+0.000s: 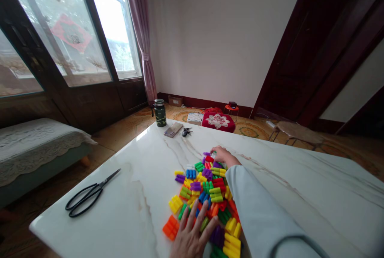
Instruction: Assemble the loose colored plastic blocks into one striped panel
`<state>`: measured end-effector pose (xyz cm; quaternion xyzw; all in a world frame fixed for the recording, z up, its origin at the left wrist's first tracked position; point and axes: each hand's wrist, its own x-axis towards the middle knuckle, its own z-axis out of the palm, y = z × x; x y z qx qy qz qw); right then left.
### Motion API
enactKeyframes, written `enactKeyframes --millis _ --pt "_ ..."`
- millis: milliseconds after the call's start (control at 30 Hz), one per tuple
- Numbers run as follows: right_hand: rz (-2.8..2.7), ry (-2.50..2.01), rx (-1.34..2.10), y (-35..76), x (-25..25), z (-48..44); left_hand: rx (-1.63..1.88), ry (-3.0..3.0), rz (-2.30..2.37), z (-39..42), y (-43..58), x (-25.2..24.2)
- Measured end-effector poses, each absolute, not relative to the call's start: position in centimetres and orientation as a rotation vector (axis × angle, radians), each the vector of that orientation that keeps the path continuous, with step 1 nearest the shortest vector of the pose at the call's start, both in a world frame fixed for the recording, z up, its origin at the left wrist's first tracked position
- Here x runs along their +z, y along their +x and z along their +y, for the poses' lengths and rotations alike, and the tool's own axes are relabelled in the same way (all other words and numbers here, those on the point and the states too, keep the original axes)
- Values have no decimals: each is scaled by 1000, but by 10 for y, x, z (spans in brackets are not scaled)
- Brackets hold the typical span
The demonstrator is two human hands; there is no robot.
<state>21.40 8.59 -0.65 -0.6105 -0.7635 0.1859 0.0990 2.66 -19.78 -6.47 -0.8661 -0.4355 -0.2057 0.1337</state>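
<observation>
A heap of colourful plastic building blocks lies on the white marble-look table. My left hand rests over the near part of the heap, palm down, with its fingers spread and nothing gripped. At the far end of the heap is my right hand, its fingers curled down around a small white and green building block. The fingertips partly hide that block. A purple block sits just left of those fingers. Near the left hand lie an orange block and a yellow block.
Black-handled scissors lie on the table's left side. Toward the far edge are a camouflage flask, a phone and keys. Beyond the table are a red flowered cover and a low stool.
</observation>
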Motion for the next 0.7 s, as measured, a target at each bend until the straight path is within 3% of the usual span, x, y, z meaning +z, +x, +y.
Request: enactKeyframes --millis 267,533,700 --pt "-2047 -1802 572 227 7 64 -614 -2621 -1339 -205 27 -45" --pt "-2037 -1719 940 255 30 23 -703 -2636 -1458 -220 32 -32" --pt "-2008 -1699 794 260 26 8 -791 -2617 -1425 -220 32 -35"
